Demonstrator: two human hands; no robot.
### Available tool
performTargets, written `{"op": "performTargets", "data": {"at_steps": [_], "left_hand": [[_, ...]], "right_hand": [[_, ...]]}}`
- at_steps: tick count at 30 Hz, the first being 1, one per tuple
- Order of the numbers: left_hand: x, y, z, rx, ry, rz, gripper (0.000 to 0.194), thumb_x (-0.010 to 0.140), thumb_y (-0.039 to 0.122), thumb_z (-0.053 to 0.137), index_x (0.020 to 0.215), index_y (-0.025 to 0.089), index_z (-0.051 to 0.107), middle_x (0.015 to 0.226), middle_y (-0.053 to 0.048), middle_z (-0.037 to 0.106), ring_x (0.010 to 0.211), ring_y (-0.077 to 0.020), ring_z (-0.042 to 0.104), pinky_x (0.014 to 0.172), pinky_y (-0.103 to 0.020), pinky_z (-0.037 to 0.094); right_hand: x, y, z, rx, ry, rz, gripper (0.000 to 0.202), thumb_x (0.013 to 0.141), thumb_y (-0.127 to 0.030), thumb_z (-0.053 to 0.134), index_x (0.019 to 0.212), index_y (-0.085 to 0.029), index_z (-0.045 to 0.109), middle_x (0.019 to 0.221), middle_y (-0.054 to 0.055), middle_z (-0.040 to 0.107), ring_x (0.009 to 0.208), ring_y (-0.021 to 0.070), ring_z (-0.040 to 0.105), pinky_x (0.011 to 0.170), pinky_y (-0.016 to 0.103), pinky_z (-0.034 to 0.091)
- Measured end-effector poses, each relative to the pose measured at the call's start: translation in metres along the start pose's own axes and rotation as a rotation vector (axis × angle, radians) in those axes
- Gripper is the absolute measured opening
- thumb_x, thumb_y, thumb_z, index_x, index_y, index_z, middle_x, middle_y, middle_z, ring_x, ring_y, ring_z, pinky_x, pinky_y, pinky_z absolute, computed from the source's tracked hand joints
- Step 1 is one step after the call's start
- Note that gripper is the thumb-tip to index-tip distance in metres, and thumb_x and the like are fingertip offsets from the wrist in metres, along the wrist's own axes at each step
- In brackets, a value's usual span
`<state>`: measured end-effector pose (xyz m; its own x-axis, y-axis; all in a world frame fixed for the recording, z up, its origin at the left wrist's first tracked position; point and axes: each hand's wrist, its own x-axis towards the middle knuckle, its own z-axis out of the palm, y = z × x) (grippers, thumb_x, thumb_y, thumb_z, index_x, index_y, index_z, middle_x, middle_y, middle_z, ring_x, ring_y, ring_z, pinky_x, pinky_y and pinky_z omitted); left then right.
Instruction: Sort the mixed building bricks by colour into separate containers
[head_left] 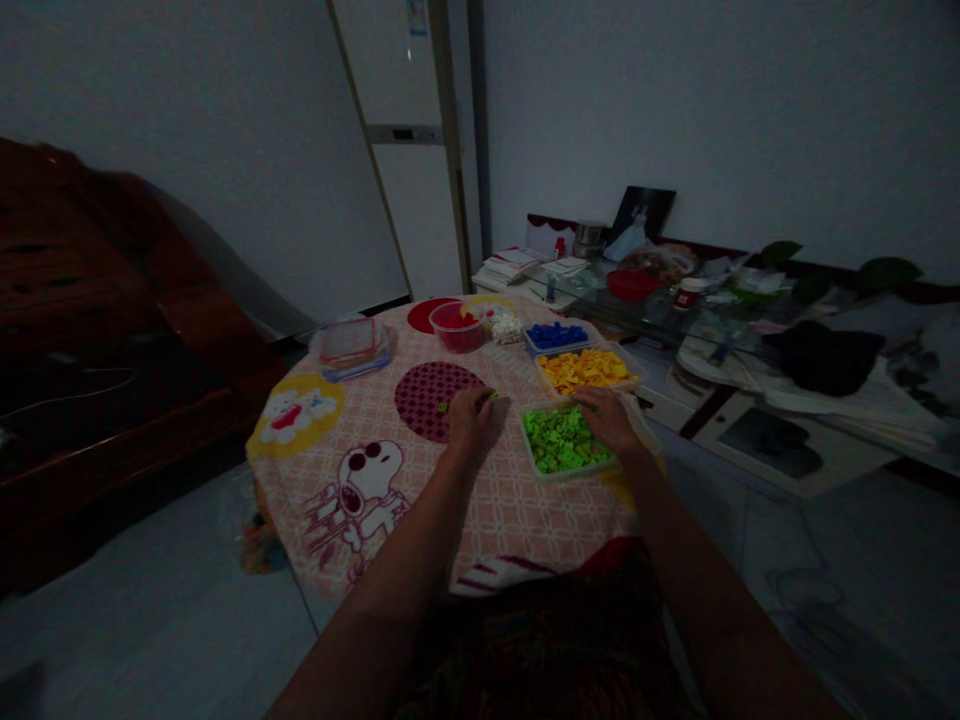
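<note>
My left hand (pixel 466 418) is over the dark red circle on the tablecloth, its fingers closed in a pinch. A small yellow-green block (pixel 493 395) shows at its fingertips. Another yellow-green block (pixel 442 407) lies just left of the hand. My right hand (pixel 609 420) is at the upper right side of a clear tub of green blocks (pixel 562 440). Its fingers are bent together near the rim; the dim picture hides what they hold, if anything. Right behind that tub stands a tub of yellow blocks (pixel 586 370).
Farther back are a tub of blue blocks (pixel 556 334), a pile of white pieces (pixel 505 329) and a round tub with red pieces (pixel 457 327). Stacked lids or containers (pixel 351 348) lie at the left. A cluttered glass-topped cabinet (pixel 592 290) stands beyond the patterned tablecloth (pixel 525 530).
</note>
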<state>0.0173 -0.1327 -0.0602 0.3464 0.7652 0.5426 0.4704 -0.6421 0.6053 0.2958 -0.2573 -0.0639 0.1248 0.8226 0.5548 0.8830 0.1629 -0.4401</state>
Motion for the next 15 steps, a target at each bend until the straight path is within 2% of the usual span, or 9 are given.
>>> {"op": "performTargets", "data": {"at_steps": [4, 8, 11, 15], "left_hand": [[-0.003, 0.026, 0.011, -0.065, -0.126, 0.192, 0.018, 0.094, 0.03, 0.061, 0.102, 0.021, 0.075, 0.104, -0.009, 0.075, 0.102, -0.0234, 0.067, 0.098, -0.04, 0.051], [-0.011, 0.042, 0.023, -0.137, -0.218, 0.317, 0.02, 0.095, 0.032, 0.062, 0.106, 0.022, 0.075, 0.119, -0.011, 0.072, 0.115, -0.0244, 0.064, 0.103, -0.043, 0.05], [-0.016, 0.041, 0.029, -0.175, -0.224, 0.347, 0.027, 0.096, 0.034, 0.06, 0.116, 0.023, 0.074, 0.129, -0.012, 0.068, 0.122, -0.0252, 0.062, 0.106, -0.045, 0.05], [-0.009, 0.025, 0.024, -0.112, -0.169, 0.27, 0.032, 0.096, 0.03, 0.057, 0.124, 0.022, 0.07, 0.132, -0.012, 0.068, 0.124, -0.026, 0.06, 0.109, -0.046, 0.047]], "right_hand": [[0.0, 0.0, 0.0, -0.007, -0.003, 0.003, 0.033, 0.085, -0.014, 0.057, 0.106, -0.025, 0.08, 0.117, 0.007, 0.078, 0.112, 0.0267, 0.069, 0.104, 0.048, 0.05], [0.0, -0.002, -0.002, 0.0, -0.008, -0.008, 0.032, 0.086, -0.015, 0.057, 0.107, -0.025, 0.08, 0.117, 0.008, 0.077, 0.113, 0.0269, 0.068, 0.105, 0.048, 0.049], [0.0, -0.003, -0.004, 0.002, -0.019, -0.013, 0.031, 0.086, -0.016, 0.058, 0.107, -0.025, 0.08, 0.117, 0.008, 0.077, 0.112, 0.027, 0.068, 0.105, 0.048, 0.049], [0.0, -0.003, -0.003, 0.003, -0.008, -0.004, 0.031, 0.086, -0.016, 0.058, 0.106, -0.025, 0.08, 0.115, 0.007, 0.078, 0.112, 0.0269, 0.069, 0.105, 0.047, 0.05]]}}
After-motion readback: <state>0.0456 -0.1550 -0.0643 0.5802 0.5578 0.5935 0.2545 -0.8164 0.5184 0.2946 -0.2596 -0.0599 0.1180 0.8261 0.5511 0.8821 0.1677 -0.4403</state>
